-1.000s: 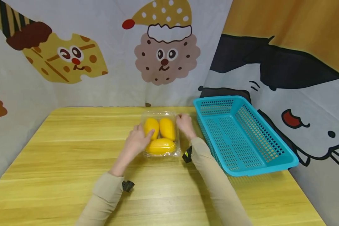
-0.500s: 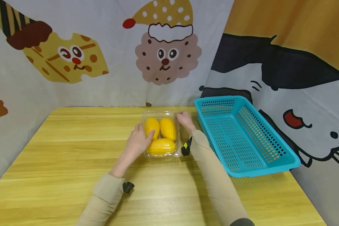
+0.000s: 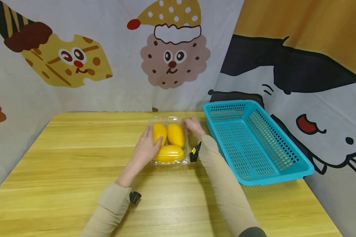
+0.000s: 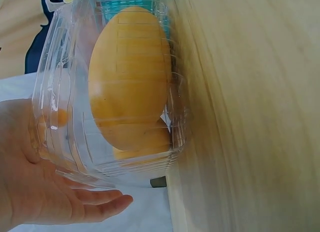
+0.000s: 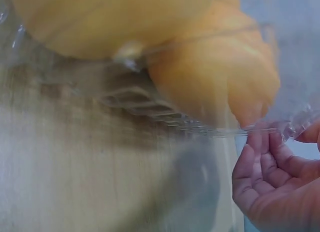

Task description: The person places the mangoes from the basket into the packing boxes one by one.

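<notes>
A clear plastic clamshell box [image 3: 168, 119] stands on the table with three smooth yellow oval fruits inside, which look like mangoes. Two fruits lie side by side at the back, and one mango-like fruit [image 3: 169, 153] lies crosswise in front. My left hand [image 3: 144, 147] rests against the box's left side, thumb over the lid; in the left wrist view its fingers extend fairly straight along the plastic. At the far right corner my right hand [image 3: 194, 125] pinches the rim, its fingers curled beneath the edge in the right wrist view [image 5: 280, 184]. Whether the lid is latched cannot be told.
A turquoise perforated plastic basket [image 3: 240, 181] stands to the right of the box, close to my right forearm. The wooden table [image 3: 62, 174] meets a cartoon-printed cloth backdrop [image 3: 121, 95] at the back and sides.
My right hand has shifted slightly back and left along the box's right edge, and its fingers have drawn in around the rim. The left hand has barely moved; the box stays put.
</notes>
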`<state>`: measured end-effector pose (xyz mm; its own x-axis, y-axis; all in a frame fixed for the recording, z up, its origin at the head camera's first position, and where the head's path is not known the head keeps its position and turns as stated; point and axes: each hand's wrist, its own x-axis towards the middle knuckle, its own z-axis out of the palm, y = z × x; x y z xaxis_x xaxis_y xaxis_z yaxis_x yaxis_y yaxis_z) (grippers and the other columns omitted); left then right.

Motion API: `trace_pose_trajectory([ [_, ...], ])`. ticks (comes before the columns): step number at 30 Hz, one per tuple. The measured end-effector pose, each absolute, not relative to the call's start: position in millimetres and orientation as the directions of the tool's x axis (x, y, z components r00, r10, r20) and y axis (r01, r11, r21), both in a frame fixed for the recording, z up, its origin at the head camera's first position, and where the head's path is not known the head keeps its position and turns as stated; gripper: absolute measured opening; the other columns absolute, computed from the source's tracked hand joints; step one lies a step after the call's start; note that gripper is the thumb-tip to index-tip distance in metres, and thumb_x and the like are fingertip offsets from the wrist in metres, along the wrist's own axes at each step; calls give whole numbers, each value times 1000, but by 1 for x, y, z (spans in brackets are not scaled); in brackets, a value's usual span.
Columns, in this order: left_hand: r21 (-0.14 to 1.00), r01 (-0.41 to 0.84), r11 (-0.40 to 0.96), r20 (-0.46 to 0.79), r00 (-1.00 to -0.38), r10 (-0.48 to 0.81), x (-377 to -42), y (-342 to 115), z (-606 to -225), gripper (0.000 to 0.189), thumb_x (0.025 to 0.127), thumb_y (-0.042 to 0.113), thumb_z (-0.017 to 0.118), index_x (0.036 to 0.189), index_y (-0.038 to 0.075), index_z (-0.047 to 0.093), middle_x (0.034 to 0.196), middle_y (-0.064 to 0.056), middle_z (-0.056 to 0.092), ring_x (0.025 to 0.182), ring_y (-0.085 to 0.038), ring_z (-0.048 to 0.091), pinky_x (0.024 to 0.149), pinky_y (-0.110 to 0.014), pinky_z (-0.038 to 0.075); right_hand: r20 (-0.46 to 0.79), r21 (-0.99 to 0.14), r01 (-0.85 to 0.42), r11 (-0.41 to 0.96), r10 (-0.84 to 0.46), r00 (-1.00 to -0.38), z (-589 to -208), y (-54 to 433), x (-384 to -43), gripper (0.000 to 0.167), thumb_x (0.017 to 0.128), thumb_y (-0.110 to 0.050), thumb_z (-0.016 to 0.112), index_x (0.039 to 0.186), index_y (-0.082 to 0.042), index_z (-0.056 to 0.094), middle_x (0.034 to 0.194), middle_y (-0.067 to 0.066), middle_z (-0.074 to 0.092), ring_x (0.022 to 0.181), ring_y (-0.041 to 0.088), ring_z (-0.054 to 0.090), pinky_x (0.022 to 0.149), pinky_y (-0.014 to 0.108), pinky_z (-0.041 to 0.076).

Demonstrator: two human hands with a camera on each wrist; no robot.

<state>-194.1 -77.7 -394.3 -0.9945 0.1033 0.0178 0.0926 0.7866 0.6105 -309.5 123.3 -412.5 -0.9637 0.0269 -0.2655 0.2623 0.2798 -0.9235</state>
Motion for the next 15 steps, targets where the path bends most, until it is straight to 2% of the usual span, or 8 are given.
trace_pose_trajectory([
  [7, 611, 92, 786, 15, -994, 105, -194, -77, -395, 74, 99, 41, 42, 149, -6, 14, 157, -25, 11, 142, -42, 24, 118, -49, 24, -256, -905, 254, 342, 38, -966, -410, 121, -309, 24, 90, -7, 49, 67, -8, 53, 58, -2, 42, 54, 12, 40, 50, 22, 36],
  [15, 615, 104, 782, 33, -994, 106, -194, -77, -396, 73, 99, 41, 42, 148, -6, 16, 156, -26, 13, 142, -42, 24, 118, -49, 24, -274, -893, 274, 357, 52, -960, -407, 120, -310, 20, 82, -1, 49, 64, -10, 49, 66, 1, 43, 62, 15, 42, 53, 23, 36],
])
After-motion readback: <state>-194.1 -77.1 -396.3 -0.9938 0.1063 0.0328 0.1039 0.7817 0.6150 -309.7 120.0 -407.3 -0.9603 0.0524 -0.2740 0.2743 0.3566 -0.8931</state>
